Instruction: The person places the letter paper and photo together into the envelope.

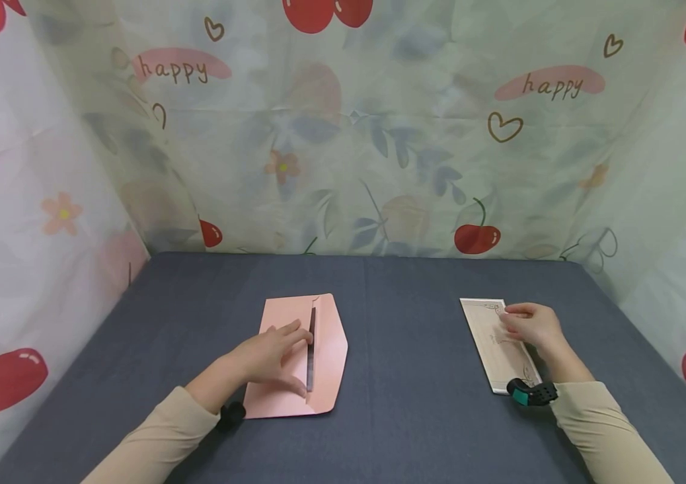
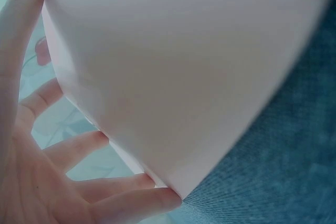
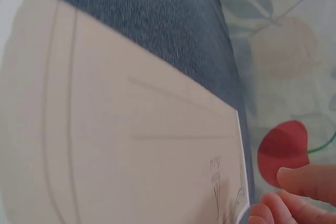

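Note:
A pink envelope (image 1: 276, 396) lies on the table to the left, its pointed flap (image 1: 333, 356) spread to the right and a dark slit showing at its mouth. Over it is my left hand (image 1: 273, 356), fingers spread, with fingertips and thumb at the edge of the mouth. In the left wrist view, several fingertips (image 2: 102, 136) touch the envelope's edge. A cream card (image 1: 488, 336) with dark printed corner ornaments lies to the right. At its upper right edge is my right hand (image 1: 537, 326), fingertips near the rim and lightly bent in the right wrist view.
Dark blue cloth (image 1: 403, 376) covers the table, with a stretch of it between envelope and card. A patterned curtain (image 1: 343, 181) with cherries and "happy" lettering stands behind and at both sides. A black wrist strap (image 1: 533, 393) sits at the right wrist, overlapping the card's lower corner.

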{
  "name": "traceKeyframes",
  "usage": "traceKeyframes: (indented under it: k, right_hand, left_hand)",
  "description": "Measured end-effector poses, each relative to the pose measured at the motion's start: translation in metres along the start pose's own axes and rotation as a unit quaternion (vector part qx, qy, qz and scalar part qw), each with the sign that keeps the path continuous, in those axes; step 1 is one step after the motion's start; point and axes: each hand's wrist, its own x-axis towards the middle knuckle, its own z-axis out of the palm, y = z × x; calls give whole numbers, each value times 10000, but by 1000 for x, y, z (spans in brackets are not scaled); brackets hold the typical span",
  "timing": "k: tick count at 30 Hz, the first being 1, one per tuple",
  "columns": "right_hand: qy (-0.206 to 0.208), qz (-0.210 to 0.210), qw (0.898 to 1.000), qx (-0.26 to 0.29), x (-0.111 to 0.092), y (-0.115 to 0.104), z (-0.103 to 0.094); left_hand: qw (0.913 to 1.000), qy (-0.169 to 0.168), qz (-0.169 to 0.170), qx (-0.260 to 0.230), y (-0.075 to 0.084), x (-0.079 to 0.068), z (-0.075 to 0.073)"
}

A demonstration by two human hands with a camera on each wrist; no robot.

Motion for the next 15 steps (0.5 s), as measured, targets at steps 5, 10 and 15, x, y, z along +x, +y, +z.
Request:
traceKeyframes:
  k: [5, 10, 15]
  right_hand:
    - [125, 161, 9994, -290, 3, 8, -4]
    - [56, 458, 9976, -525, 4, 11, -6]
    - [-91, 617, 9955, -716, 6, 14, -6]
  left_hand:
    - [10000, 7, 10, -14, 0, 0, 0]
    - [10000, -20, -30, -10, 1, 0, -1]
    - [9999, -57, -95, 17, 1, 1, -1]
